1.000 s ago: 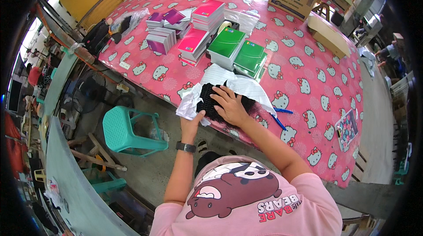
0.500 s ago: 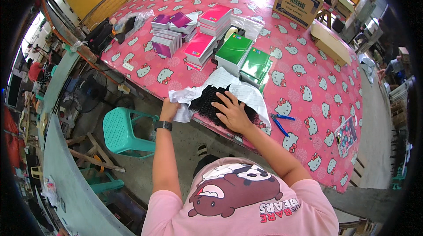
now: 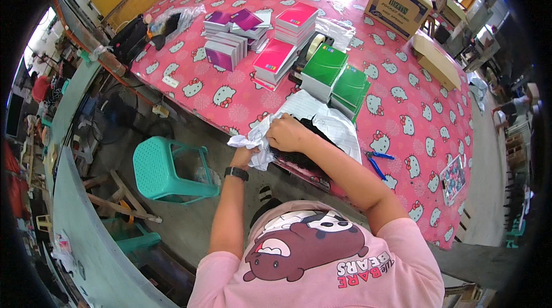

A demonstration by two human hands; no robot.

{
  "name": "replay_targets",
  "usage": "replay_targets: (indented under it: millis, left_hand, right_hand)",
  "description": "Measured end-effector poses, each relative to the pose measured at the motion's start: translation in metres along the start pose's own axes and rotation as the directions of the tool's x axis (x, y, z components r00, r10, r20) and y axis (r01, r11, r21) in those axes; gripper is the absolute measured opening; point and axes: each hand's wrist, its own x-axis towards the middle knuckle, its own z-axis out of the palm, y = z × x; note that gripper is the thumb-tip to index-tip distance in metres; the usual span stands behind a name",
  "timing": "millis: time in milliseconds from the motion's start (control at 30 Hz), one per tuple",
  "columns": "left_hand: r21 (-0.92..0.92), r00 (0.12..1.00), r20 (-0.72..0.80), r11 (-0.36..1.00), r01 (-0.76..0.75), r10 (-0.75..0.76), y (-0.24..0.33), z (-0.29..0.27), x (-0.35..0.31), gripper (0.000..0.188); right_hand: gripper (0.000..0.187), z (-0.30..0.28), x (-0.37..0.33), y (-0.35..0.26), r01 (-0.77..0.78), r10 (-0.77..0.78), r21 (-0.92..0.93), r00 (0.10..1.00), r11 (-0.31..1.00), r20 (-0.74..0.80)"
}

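At the table's near edge, my left hand (image 3: 246, 156) is closed on the crumpled end of a white lined sheet (image 3: 303, 101), paper or thin cloth. My right hand (image 3: 288, 133) has its fingers bent and pressed together at the same bunched end. Beneath my right hand and forearm lies a black, ribbed, mesh-like bundle (image 3: 293, 158), mostly hidden, with the sheet spread behind it. Blue-handled pliers (image 3: 378, 161) rest on the table to the right of the sheet.
Beyond the sheet stand stacks of green (image 3: 325, 65), pink (image 3: 275, 56) and purple notebooks (image 3: 221, 58), with a tape dispenser (image 3: 313, 46) between them. A cardboard box (image 3: 397, 6) is at the far right. A green stool (image 3: 158, 168) stands left of the table edge.
My right hand has moved left from lying spread on the black bundle and closed at the sheet's bunched end. My left hand has shifted slightly right and nearer, still gripping the sheet.
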Motion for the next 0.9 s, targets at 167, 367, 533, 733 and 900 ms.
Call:
replay_targets:
  millis: [167, 367, 533, 733, 900]
  left_hand:
    - [0.135, 0.997, 0.020, 0.988, -0.079, 0.077, 0.006, 0.002, 0.009, 0.010]
    - [0.464, 0.919, 0.021, 0.810, -0.358, 0.394, 0.043, 0.018, 0.021, 0.016]
    - [0.200, 0.983, -0.145, 0.976, -0.086, 0.117, 0.056, 0.022, 0.034, 0.022]
    - [0.362, 0.994, 0.107, 0.932, -0.008, -0.033, 0.064, 0.021, 0.039, 0.030]
    - [0.466, 0.872, 0.224, 0.738, -0.488, 0.435, 0.062, 0.026, 0.045, 0.030]
  right_hand:
    - [0.022, 0.001, 0.010, 0.007, -0.099, 0.083, 0.103, 0.985, 0.990, 0.154]
    - [0.026, 0.004, -0.011, 0.008, -0.041, 0.069, -0.116, 0.966, 0.992, 0.248]
    - [0.031, 0.017, -0.008, 0.011, -0.011, 0.047, -0.176, 0.978, 0.984, 0.205]
    - [0.038, 0.013, 0.006, 0.009, -0.163, 0.192, -0.110, 0.918, 0.980, 0.347]
    - [0.039, 0.012, 0.009, 0.001, -0.111, 0.203, -0.219, 0.864, 0.969, 0.461]
